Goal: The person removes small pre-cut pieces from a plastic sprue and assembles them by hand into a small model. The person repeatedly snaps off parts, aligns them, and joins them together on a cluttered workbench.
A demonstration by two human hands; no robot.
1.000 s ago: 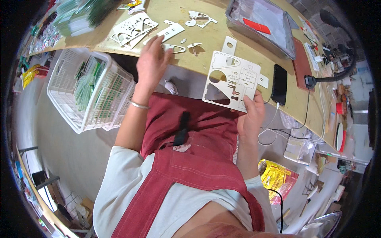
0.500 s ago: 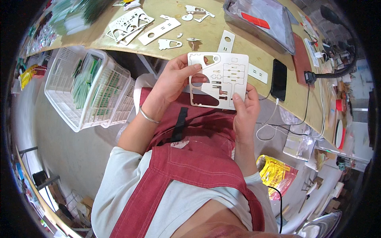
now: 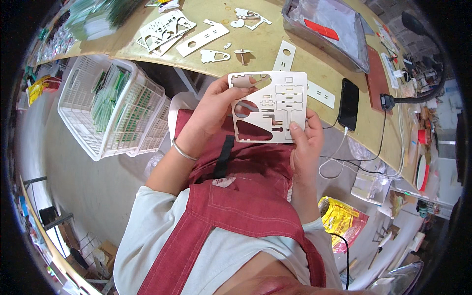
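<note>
A thin white die-cut sheet [image 3: 273,105] is held up in front of my apron, over the table's front edge. My left hand [image 3: 212,104] grips its left side, thumb on top and fingers behind. A wedge-shaped piece with a hole [image 3: 251,81] sits tilted in the opening at the upper left corner, close to my left fingers; how far it is loose I cannot tell. Two more openings below show the apron through them. My right hand [image 3: 307,135] pinches the lower right corner, thumb on the front. Small slotted parts remain within the sheet's middle.
Loose white cut pieces [image 3: 215,56] and a stack of cut sheets [image 3: 167,29] lie on the table [image 3: 123,42]. A grey tray [image 3: 366,61], a black phone [image 3: 348,103] with a cable and a lamp arm [image 3: 418,98] are rightward. White baskets [image 3: 81,130] stand left.
The wedge-shaped piece at the sheet's upper left has gone from flat in place to tilted out of its opening. The sheet and my hands have shifted slightly lower in the picture.
</note>
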